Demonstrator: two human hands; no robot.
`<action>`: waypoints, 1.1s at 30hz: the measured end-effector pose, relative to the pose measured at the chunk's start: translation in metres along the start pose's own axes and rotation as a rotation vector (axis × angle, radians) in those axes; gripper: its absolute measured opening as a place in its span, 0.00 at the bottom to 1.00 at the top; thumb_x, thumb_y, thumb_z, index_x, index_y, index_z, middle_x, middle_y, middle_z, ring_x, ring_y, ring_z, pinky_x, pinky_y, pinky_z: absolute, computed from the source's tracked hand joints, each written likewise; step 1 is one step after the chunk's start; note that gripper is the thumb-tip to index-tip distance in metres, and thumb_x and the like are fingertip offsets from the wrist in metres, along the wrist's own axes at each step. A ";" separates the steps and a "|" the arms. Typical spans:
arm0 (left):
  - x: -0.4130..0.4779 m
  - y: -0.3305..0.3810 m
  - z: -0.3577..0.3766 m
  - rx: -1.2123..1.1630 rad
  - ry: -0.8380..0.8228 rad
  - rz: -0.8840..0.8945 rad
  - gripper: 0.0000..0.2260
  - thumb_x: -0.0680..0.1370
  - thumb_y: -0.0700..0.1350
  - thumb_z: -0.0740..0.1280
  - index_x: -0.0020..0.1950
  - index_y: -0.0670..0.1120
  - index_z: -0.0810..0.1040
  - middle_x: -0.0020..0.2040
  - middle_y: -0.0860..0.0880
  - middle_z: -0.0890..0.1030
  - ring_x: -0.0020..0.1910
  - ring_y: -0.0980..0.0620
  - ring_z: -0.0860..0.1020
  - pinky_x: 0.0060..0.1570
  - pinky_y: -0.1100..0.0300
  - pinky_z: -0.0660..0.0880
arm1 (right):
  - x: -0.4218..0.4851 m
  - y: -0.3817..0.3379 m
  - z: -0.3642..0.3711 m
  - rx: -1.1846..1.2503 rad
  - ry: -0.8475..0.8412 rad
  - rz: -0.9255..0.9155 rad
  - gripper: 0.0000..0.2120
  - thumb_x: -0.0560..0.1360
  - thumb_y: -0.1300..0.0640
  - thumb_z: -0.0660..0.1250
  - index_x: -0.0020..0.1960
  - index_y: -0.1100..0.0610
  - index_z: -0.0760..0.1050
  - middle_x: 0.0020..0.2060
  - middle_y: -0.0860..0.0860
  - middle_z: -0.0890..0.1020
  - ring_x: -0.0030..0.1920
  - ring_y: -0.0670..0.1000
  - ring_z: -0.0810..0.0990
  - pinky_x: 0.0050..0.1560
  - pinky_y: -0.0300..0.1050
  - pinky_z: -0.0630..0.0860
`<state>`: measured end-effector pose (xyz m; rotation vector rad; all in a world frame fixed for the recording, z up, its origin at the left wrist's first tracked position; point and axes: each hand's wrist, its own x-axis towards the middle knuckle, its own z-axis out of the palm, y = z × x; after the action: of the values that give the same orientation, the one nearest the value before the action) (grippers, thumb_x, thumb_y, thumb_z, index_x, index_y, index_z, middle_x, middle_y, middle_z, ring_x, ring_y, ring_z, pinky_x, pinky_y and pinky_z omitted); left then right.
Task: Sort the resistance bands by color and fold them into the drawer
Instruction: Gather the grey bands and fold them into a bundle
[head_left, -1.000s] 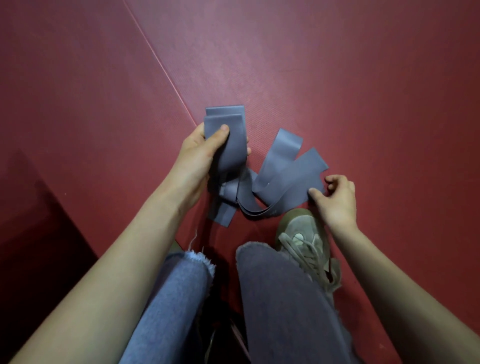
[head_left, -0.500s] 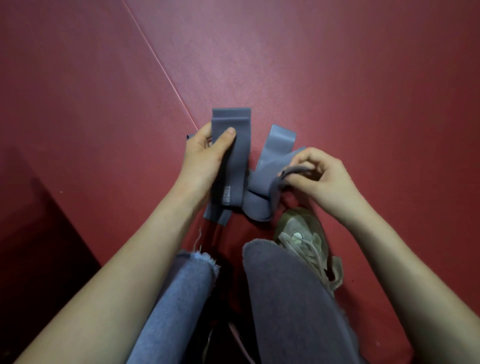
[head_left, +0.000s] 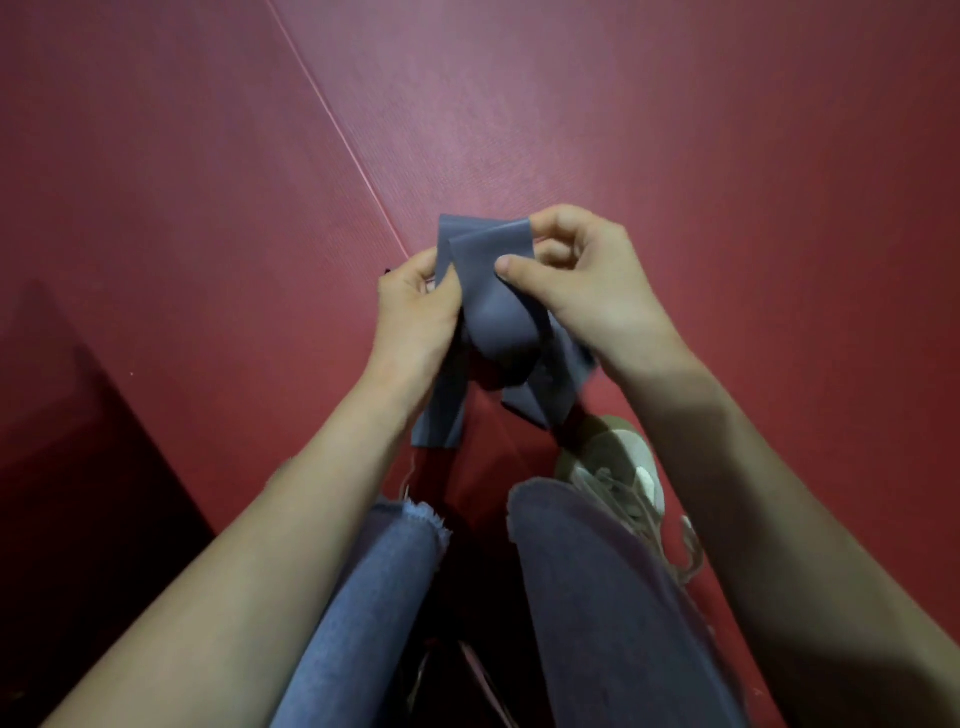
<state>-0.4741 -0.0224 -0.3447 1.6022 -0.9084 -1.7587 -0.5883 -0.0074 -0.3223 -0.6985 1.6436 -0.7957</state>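
Note:
A grey-blue resistance band (head_left: 493, 312) is bunched into folded layers between both hands, held above the red mat. My left hand (head_left: 415, 317) grips the folded stack from the left side, thumb against the layers. My right hand (head_left: 582, 280) pinches the top fold from the right, thumb pressed on the front face. Loose ends of the band hang down below the hands toward my legs. No drawer is in view.
Red floor mat (head_left: 675, 156) with a seam line running diagonally at upper left. My jeans-clad knees (head_left: 597, 597) and a beige sneaker (head_left: 618, 467) sit just below the band. A dark shadowed area (head_left: 78, 493) lies at lower left.
My right hand lifted the loose loops up and over onto the stack held by my left hand. The spread-out band is now gathered into a compact bundle between both hands.

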 end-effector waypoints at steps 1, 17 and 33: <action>0.001 0.000 -0.001 -0.018 0.036 -0.004 0.07 0.76 0.35 0.62 0.44 0.44 0.77 0.26 0.58 0.80 0.28 0.63 0.78 0.30 0.70 0.74 | -0.001 -0.001 0.004 -0.019 0.030 -0.017 0.15 0.69 0.67 0.68 0.34 0.50 0.68 0.29 0.50 0.71 0.28 0.41 0.68 0.33 0.33 0.67; -0.001 0.018 0.005 -0.067 0.100 -0.119 0.17 0.79 0.52 0.55 0.37 0.48 0.77 0.28 0.55 0.82 0.33 0.58 0.80 0.38 0.64 0.77 | 0.003 -0.003 0.014 0.131 0.179 -0.007 0.10 0.68 0.66 0.70 0.35 0.54 0.72 0.26 0.45 0.69 0.24 0.40 0.68 0.29 0.32 0.67; 0.010 0.027 -0.021 -0.048 0.058 0.115 0.09 0.79 0.43 0.58 0.43 0.48 0.76 0.35 0.55 0.82 0.40 0.55 0.78 0.47 0.60 0.75 | -0.013 0.044 0.036 0.132 -0.160 0.144 0.08 0.72 0.62 0.67 0.42 0.51 0.70 0.39 0.52 0.79 0.39 0.44 0.77 0.46 0.35 0.75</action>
<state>-0.4547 -0.0486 -0.3296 1.5318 -0.9059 -1.6352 -0.5526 0.0243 -0.3557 -0.5306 1.4646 -0.7190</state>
